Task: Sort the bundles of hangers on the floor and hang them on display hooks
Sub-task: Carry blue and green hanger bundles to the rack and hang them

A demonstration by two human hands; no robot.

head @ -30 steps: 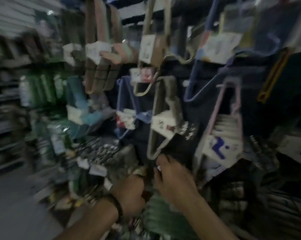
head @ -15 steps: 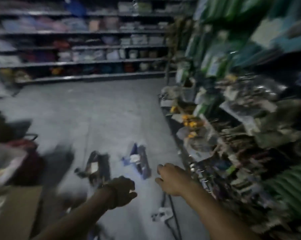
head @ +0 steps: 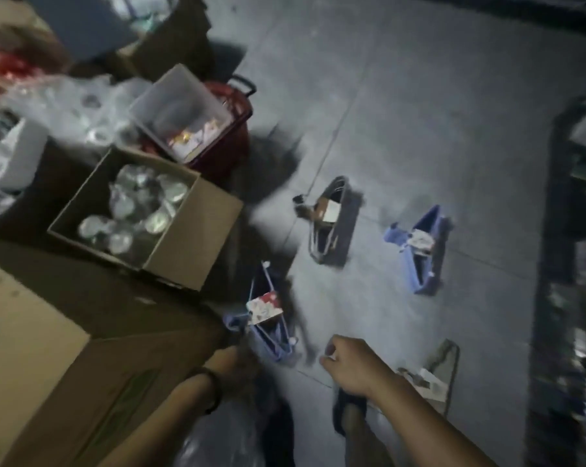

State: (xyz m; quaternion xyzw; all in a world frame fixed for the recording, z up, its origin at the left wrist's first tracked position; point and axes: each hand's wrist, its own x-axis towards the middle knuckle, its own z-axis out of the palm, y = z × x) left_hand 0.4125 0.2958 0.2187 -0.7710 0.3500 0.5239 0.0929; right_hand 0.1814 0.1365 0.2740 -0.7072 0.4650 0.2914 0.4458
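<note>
Four hanger bundles lie on the grey floor [head: 436,112], each with a paper label: a dark grey bundle [head: 333,227], a blue bundle [head: 421,257] just to its right, a second blue bundle [head: 268,318] nearer the person, and a pale bundle [head: 435,372] at lower right. The left hand [head: 234,362], with a dark band at its wrist, is next to the near blue bundle, but blur hides how its fingers lie. The right hand [head: 349,362] hangs between that bundle and the pale one, its fingers loosely curled and holding nothing visible. Clutter crowds the left side: a large cardboard box [head: 32,365], an open carton [head: 190,237] of shiny wrapped items, and a clear tub [head: 180,106] on a red basket [head: 231,143]. Dark shelving [head: 568,264] lines the right edge. Open floor stretches between them, towards the top of the view.
</note>
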